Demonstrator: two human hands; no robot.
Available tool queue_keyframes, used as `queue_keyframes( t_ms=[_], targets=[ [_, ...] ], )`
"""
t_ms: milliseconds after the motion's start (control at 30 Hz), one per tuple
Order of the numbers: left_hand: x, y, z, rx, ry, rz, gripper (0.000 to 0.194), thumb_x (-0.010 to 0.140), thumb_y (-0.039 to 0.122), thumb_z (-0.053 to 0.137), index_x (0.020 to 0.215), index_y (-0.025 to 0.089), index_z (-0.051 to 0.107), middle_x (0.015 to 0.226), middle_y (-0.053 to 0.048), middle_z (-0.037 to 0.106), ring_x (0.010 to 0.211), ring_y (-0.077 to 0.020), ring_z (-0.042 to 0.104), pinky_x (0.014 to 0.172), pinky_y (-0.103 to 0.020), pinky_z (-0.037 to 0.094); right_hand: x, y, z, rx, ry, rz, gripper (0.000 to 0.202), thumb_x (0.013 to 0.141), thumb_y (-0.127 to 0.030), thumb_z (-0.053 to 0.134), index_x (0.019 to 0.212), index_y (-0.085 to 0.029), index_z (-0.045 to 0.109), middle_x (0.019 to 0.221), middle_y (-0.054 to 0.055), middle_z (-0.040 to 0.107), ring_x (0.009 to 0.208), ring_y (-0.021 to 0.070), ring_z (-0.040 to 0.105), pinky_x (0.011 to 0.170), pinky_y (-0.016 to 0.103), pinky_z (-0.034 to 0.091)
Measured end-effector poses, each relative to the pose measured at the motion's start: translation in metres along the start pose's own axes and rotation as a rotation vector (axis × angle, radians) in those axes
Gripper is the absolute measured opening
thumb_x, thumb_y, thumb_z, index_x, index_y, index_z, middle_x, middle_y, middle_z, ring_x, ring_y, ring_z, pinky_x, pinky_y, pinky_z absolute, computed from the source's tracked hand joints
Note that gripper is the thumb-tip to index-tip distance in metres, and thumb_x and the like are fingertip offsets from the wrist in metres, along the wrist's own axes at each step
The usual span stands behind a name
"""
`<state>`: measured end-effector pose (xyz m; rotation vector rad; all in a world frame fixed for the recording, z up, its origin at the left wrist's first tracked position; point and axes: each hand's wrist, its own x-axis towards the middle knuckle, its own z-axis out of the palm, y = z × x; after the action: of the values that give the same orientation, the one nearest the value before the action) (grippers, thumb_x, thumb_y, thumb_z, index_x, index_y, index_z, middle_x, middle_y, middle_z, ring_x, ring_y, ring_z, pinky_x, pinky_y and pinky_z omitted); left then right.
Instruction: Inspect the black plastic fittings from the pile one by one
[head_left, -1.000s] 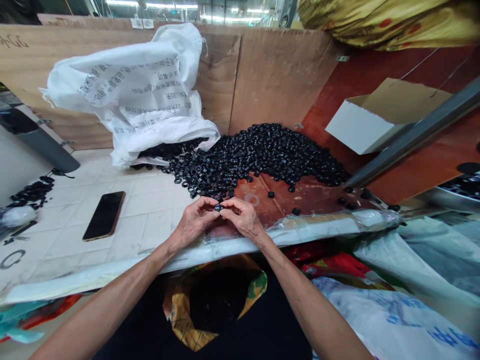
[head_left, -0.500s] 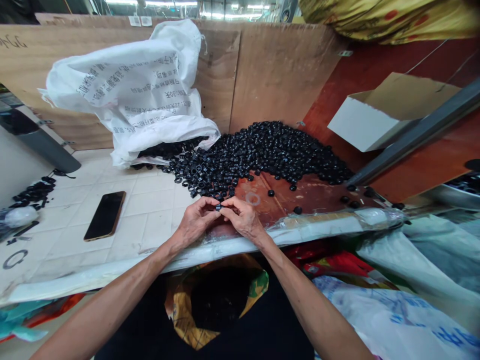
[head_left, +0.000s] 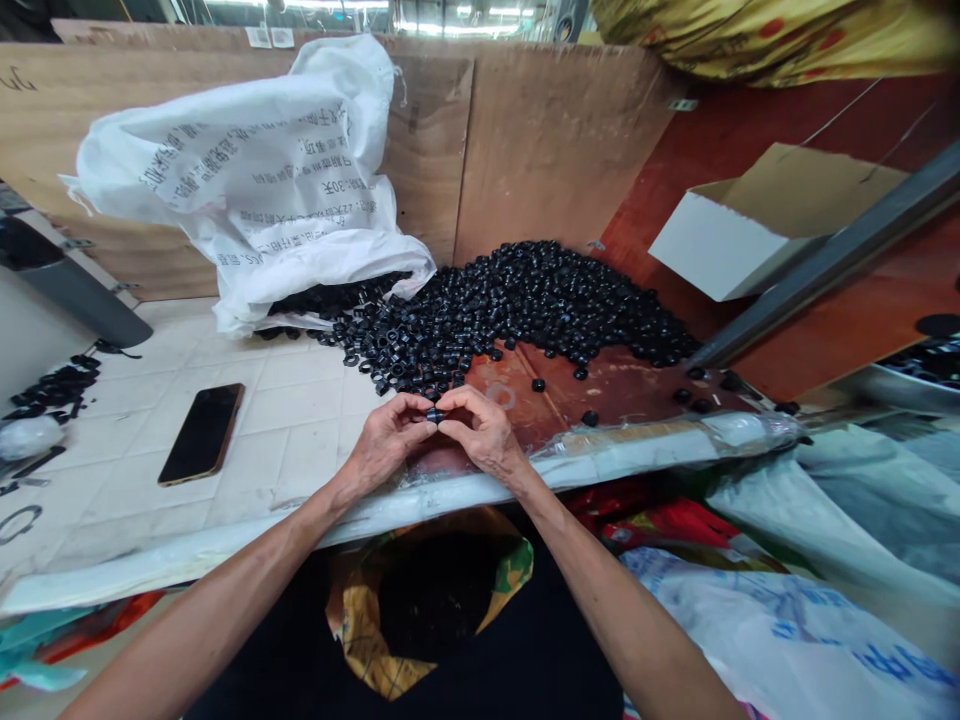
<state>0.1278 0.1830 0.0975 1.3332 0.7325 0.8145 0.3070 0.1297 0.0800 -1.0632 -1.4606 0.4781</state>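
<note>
Between my two hands is a small black ring-like plastic part [head_left: 435, 414], held at the table's front edge. My left hand [head_left: 390, 432] pinches it from the left with thumb and forefinger. From the right, my right hand [head_left: 478, 428] pinches it the same way. The fingertips nearly meet and cover much of the part, so I cannot tell whether it is one piece or two joined. Just beyond the fingers spreads a large heap of similar black parts [head_left: 555, 295], with a few loose ones to its right.
A white woven sack [head_left: 300, 190] lies tipped, its mouth on the heap. A phone [head_left: 201, 435] rests on the table at left. Below the edge, an open yellow bag [head_left: 367, 640] sits at my lap. A grey metal bar [head_left: 832, 250] and cardboard box [head_left: 720, 245] stand right.
My fingers have shifted slightly around the black part, and the right fingertips now sit closer over it. The whole view has drifted a little; the heap looks the same.
</note>
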Motion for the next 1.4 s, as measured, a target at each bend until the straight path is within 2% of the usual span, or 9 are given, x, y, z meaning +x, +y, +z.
queue_keyframes(
  t_ms=[267,433,667,867,1000,1133,1233,1300,1400],
  targets=[
    [-0.002,0.002,0.002,0.044,-0.029,0.091,0.031,0.075,0.03,0.083,0.1,0.018,0.068,0.096,-0.003,0.073,0.087,-0.0164,0.067,0.084,-0.03,0.054,-0.004,0.005,0.007,-0.018,0.012,0.13,0.024,0.092,-0.036,0.068,0.112,-0.021,0.065,0.083,0.002,0.069,0.071,0.0162,0.067,0.069,0.028,0.056],
    [-0.003,0.001,0.001,0.221,-0.034,0.182,0.025,0.079,0.029,0.079,0.1,0.019,0.072,0.1,-0.004,0.074,0.092,-0.0185,0.068,0.09,-0.033,0.054,-0.003,-0.002,0.005,-0.151,-0.012,0.087,0.019,0.099,-0.038,0.058,0.1,-0.021,0.068,0.075,0.001,0.067,0.063,0.0142,0.063,0.064,0.025,0.052],
    [-0.001,0.002,-0.001,0.064,0.039,0.088,0.036,0.073,0.034,0.086,0.1,0.018,0.068,0.092,-0.002,0.073,0.081,-0.0156,0.067,0.078,-0.03,0.056,-0.005,-0.006,0.001,-0.086,-0.102,0.1,0.021,0.097,-0.034,0.058,0.109,-0.021,0.069,0.08,0.002,0.069,0.065,0.015,0.065,0.063,0.025,0.053],
    [-0.002,0.001,0.0,0.141,-0.005,0.106,0.036,0.073,0.036,0.086,0.099,0.017,0.07,0.094,-0.002,0.073,0.082,-0.0157,0.067,0.079,-0.029,0.056,-0.003,-0.005,0.001,-0.318,-0.105,0.114,0.041,0.105,-0.041,0.048,0.07,-0.021,0.058,0.062,-0.001,0.057,0.06,0.0132,0.056,0.064,0.025,0.045],
    [0.0,0.002,0.003,0.182,0.016,0.118,0.041,0.072,0.039,0.088,0.1,0.016,0.07,0.089,-0.002,0.072,0.08,-0.0162,0.068,0.077,-0.03,0.057,-0.002,-0.006,-0.001,-0.26,-0.03,0.144,0.03,0.103,-0.044,0.054,0.089,-0.02,0.064,0.075,0.0,0.064,0.067,0.0131,0.059,0.068,0.024,0.049],
    [0.003,0.003,0.003,0.23,0.076,0.168,0.044,0.073,0.037,0.091,0.102,0.013,0.069,0.09,-0.001,0.072,0.085,-0.0172,0.072,0.079,-0.03,0.058,-0.003,-0.007,-0.006,-0.208,-0.086,0.058,0.025,0.1,-0.038,0.059,0.108,-0.016,0.068,0.096,0.001,0.068,0.086,0.0131,0.065,0.079,0.023,0.052],
    [0.004,0.001,0.002,0.336,0.063,0.218,0.038,0.089,0.037,0.076,0.108,0.006,0.067,0.091,0.001,0.07,0.094,-0.0171,0.074,0.086,-0.033,0.055,-0.002,-0.007,-0.006,-0.278,-0.124,0.066,0.049,0.108,-0.038,0.035,0.104,-0.004,0.069,0.088,-0.002,0.064,0.086,0.0087,0.066,0.08,0.022,0.048],
    [0.005,0.0,0.002,0.377,0.039,0.269,0.033,0.093,0.038,0.073,0.107,0.009,0.068,0.091,0.002,0.07,0.093,-0.0149,0.075,0.084,-0.032,0.055,-0.002,-0.005,-0.006,-0.331,-0.131,0.106,0.064,0.109,-0.041,0.022,0.091,-0.001,0.068,0.077,-0.004,0.059,0.081,0.0059,0.065,0.078,0.021,0.044],
    [0.007,-0.002,0.002,0.383,0.035,0.348,0.032,0.078,0.037,0.09,0.097,0.021,0.071,0.089,0.005,0.073,0.081,-0.0119,0.071,0.077,-0.031,0.06,-0.002,-0.003,-0.007,-0.283,-0.072,0.151,0.039,0.104,-0.049,0.054,0.082,-0.019,0.063,0.071,-0.005,0.062,0.07,0.0097,0.058,0.07,0.021,0.047]
  ],
)
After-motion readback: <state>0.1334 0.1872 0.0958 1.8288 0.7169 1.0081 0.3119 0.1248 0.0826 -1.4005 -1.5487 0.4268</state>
